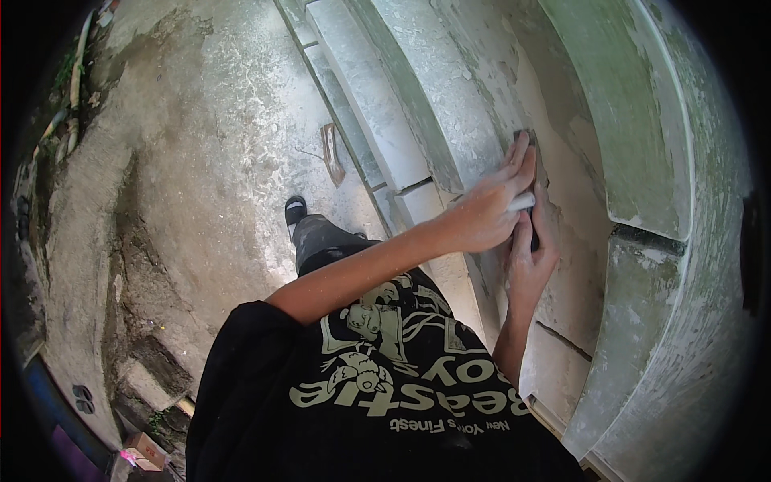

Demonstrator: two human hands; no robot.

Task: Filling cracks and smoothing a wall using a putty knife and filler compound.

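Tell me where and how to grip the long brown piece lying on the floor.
Probably pinch the long brown piece across its middle, coming from above: it lies on the floor, much longer than wide. Best avoid the thin strand at its left.

Left hand [487, 215] and right hand [533, 249], together on dark pale-handled tool [524, 202], against patchy wall [574, 229]. Brown scrap [331, 154], on floor [241, 120] near its wall-side edge.

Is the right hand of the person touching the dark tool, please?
Touching: in the head view, the right hand has its thumb and fingers on either side of the dark tool, with no gap visible.
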